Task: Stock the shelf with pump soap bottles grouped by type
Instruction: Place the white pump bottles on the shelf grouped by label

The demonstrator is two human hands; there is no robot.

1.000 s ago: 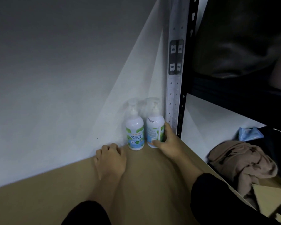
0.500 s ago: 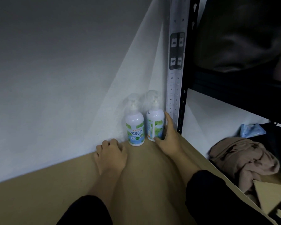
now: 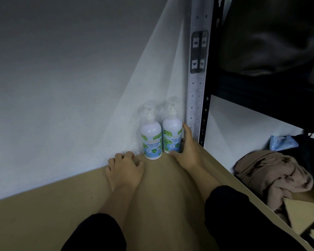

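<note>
the left bottle (image 3: 151, 140) and the right bottle (image 3: 171, 134) of mint hand wash stood side by side in the far right corner of the tan shelf (image 3: 62, 214), against the white wall (image 3: 62, 87), just beside the perforated upright (image 3: 198, 91). the right hand (image 3: 188, 153) cupped the right bottle, thumb at its base. the left hand (image 3: 124, 169) rested on the shelf near the left bottle, fingers loosely curled, holding nothing. a crumpled brown cloth (image 3: 272, 171) lay in the next bay, to the right.

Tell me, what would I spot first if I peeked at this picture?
Two white soap bottles with green leaves, the left bottle and the right bottle, stand side by side in the back corner of the tan shelf. The right hand cups the right bottle, and the left hand rests on the shelf near the left bottle. A crumpled beige cloth lies lower down at the right.
</note>
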